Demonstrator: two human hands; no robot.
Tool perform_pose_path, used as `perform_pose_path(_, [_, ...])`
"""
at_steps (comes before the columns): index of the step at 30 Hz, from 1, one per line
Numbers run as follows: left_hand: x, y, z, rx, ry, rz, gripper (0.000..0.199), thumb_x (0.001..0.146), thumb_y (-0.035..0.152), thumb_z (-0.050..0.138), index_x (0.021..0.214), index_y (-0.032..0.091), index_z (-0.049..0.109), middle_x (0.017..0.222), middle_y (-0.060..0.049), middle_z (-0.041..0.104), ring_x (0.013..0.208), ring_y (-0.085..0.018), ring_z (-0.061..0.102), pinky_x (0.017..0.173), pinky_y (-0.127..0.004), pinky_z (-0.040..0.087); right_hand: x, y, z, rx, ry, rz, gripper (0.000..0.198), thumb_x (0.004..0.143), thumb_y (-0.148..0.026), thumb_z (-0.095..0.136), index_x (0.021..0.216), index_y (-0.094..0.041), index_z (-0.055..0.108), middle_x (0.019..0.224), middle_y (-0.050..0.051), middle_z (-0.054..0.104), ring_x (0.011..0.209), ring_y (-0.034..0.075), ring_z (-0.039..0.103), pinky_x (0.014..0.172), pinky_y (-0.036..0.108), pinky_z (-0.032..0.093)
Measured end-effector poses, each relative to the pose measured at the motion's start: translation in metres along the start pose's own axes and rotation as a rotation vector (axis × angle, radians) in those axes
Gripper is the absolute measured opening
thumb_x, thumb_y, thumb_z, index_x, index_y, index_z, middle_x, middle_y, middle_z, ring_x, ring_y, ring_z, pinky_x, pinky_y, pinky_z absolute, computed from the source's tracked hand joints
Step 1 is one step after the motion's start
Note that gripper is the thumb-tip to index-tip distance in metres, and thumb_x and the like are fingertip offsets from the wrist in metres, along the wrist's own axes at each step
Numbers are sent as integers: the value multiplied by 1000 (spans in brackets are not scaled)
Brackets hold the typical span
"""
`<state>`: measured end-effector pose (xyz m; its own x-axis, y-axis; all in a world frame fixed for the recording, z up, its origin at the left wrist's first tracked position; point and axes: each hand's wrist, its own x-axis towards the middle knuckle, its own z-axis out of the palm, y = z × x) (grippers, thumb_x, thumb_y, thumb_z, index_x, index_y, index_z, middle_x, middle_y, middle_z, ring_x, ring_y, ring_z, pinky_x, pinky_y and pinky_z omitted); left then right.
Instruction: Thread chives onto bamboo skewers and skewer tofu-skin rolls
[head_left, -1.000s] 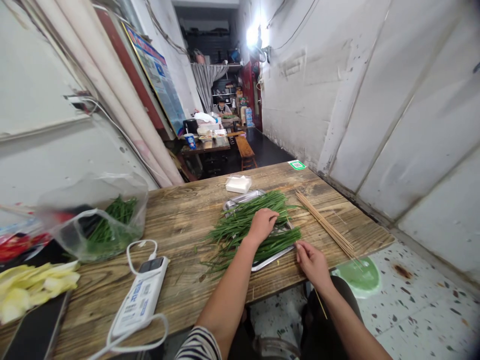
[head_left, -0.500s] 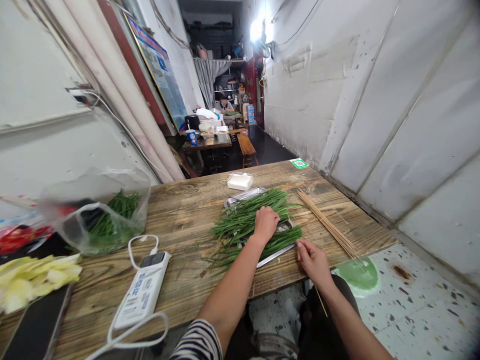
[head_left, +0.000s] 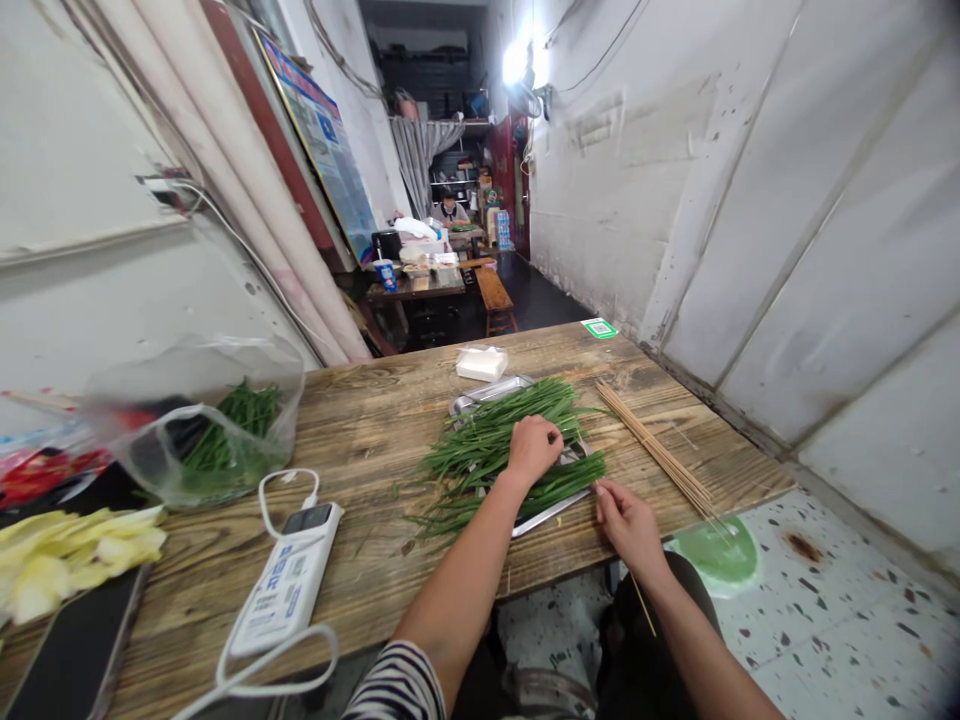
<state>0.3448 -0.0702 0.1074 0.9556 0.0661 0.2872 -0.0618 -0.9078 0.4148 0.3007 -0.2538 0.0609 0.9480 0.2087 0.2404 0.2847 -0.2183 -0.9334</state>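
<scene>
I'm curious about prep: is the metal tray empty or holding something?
Holding something: long greens lie across the metal tray, with part of its rim showing.

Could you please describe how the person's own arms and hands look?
The left forearm is bare below a black and white striped sleeve; the right forearm shows no sleeve. The left hand and right hand are ungloved.

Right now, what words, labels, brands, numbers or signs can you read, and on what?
No text is clear enough to quote.
White power strip: blue print, too blurred to read.
Wall poster: lettering too blurred.
Green-bordered QR card: any words too small.
Blue cup: markings too small.
Greens, bundled skewers: no lettering shows.
</scene>
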Motion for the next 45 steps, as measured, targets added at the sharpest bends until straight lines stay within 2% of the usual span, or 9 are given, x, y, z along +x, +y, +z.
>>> perform_pose_path(7, [-1, 5, -6, 66, -12, 35, 22, 83, 18, 49, 72, 19, 68, 77, -5, 69, 84, -21, 59, 80, -32, 41, 0, -4, -1, -28, -4, -4, 44, 88, -54, 46, 89, -15, 66, 51, -2, 50, 49, 15, 48, 52, 24, 41])
perform_pose_path(11, [-1, 7, -6, 88, -28, 44, 24, 86, 19, 46, 79, 19, 69, 76, -6, 69, 80, -20, 60, 81, -31, 42, 0, -3, -1, -26, -8, 0, 44, 88, -54, 46, 90, -15, 66, 51, -2, 50, 49, 16, 48, 52, 25, 40])
perform_pose_path(15, [1, -2, 2, -29, -22, 75, 23, 88, 19, 47, 97, 20, 68, 91, -6, 70, 87, -19, 61, 83, -29, 44, 0, -4, -1, -24, -5, 7, 44, 87, -53, 46, 91, -14, 66, 50, -2, 51, 48, 16, 50, 51, 25, 41])
perform_pose_path(17, [2, -6, 5, -68, -13, 94, 23, 88, 20, 49, 100, 20, 68, 97, -6, 69, 92, -18, 60, 85, -28, 45, 0, -5, -1, -18, -7, 8, 44, 87, -53, 46, 91, -14, 66, 50, -2, 51, 47, 16, 50, 50, 25, 41])
perform_pose_path(22, [3, -8, 6, -138, 4, 82, 23, 89, 25, 50, 94, 20, 72, 94, -6, 71, 91, -18, 62, 86, -29, 46, -1, -5, -1, -35, -6, 3, 45, 87, -55, 45, 90, -14, 66, 51, -1, 52, 48, 16, 50, 52, 25, 41])
perform_pose_path(31, [2, -4, 3, -429, -27, -58, 28, 84, 21, 54, 106, 17, 70, 89, -3, 74, 89, -18, 68, 88, -29, 49, -1, -3, -1, -10, 6, -6, 46, 87, -56, 47, 91, -15, 66, 50, -2, 51, 48, 15, 49, 51, 25, 41])
perform_pose_path(38, [2, -1, 3, -368, -63, -40, 28, 85, 23, 50, 104, 21, 71, 108, -3, 70, 104, -19, 64, 95, -32, 46, 0, -5, -1, -8, 6, 5, 48, 86, -58, 46, 90, -14, 67, 49, -2, 51, 47, 15, 49, 50, 25, 42])
perform_pose_path(45, [1, 0, 2, -342, -77, -33, 28, 86, 25, 49, 103, 22, 71, 107, -1, 71, 104, -18, 64, 94, -31, 46, 0, -2, -1, -23, -2, 1, 47, 87, -56, 46, 90, -15, 67, 50, -2, 52, 48, 16, 50, 51, 26, 42])
